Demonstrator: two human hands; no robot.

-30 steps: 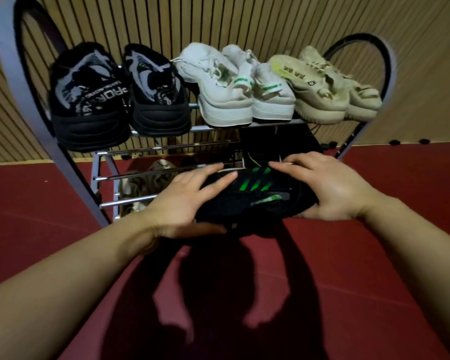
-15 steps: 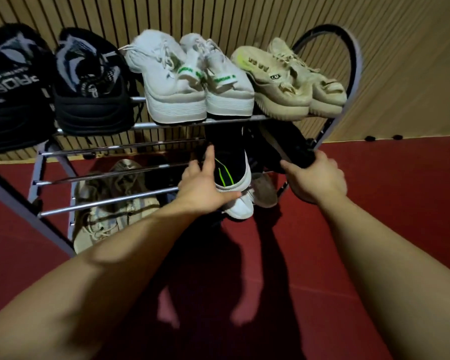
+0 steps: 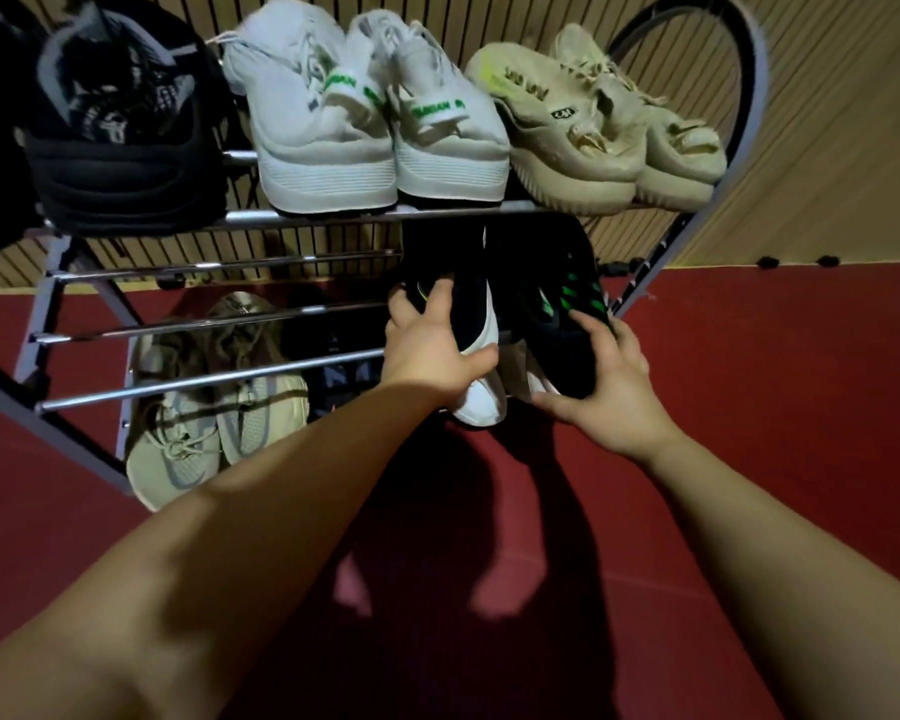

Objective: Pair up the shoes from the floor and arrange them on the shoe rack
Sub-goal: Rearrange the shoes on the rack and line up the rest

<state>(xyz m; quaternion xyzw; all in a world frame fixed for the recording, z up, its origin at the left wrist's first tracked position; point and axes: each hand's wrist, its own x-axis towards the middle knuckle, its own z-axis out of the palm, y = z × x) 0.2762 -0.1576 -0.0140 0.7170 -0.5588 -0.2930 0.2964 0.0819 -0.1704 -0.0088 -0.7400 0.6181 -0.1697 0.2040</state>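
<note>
Two black shoes with green marks stand side by side at the right end of the rack's middle shelf, heels toward me. My left hand (image 3: pixel 432 345) grips the left black shoe (image 3: pixel 476 314), which has a white sole. The right black shoe (image 3: pixel 567 324), striped in green, is held at its heel by my right hand (image 3: pixel 604 387). The metal shoe rack (image 3: pixel 313 213) carries black sneakers (image 3: pixel 120 142), white sneakers (image 3: pixel 375 122) and beige sneakers (image 3: pixel 593 127) on its top shelf.
A beige-grey pair (image 3: pixel 214 407) sits on the bottom level at the left, with a dark shoe (image 3: pixel 333 376) beside it. The left part of the middle shelf's bars (image 3: pixel 204 330) holds nothing. Red floor (image 3: pixel 775 407) surrounds the rack; a slatted wooden wall (image 3: pixel 827 122) stands behind.
One second ago both hands held the black shoes in front of the rack. Since then the shoes have gone onto the middle shelf's right end, and my view has moved closer.
</note>
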